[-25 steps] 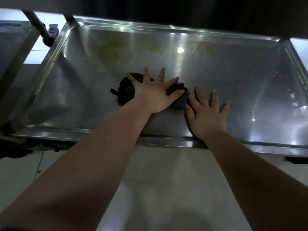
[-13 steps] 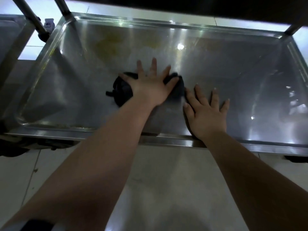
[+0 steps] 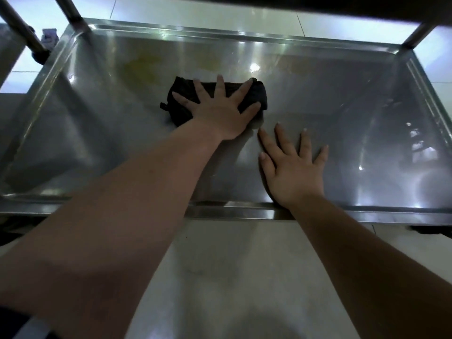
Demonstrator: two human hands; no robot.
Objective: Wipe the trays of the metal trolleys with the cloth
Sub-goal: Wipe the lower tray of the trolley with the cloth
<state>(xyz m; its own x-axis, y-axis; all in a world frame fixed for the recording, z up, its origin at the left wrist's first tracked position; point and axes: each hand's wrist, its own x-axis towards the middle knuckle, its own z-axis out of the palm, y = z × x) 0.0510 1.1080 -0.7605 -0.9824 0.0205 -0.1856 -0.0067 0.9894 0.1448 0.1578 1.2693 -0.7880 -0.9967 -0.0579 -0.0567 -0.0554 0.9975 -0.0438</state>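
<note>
A shiny metal trolley tray [image 3: 354, 99] fills the upper half of the view. In its middle lies a folded black cloth [image 3: 259, 94]. My left hand [image 3: 220, 111] presses flat on the cloth with its fingers spread. My right hand [image 3: 293, 167] rests flat on the bare tray floor near the front rim, fingers straight, just right of the cloth and apart from it. A yellowish stain [image 3: 141, 67] shows on the tray floor behind and left of the cloth.
Upright trolley posts [image 3: 71, 11] rise at the tray's back left corner, and another [image 3: 415, 35] at the back right. A second metal trolley [image 3: 9, 52] stands at the far left. Pale tiled floor [image 3: 232, 277] lies below the tray's front rim.
My left hand has pushed the cloth farther from me across the tray floor. My right hand has stayed flat in the same place.
</note>
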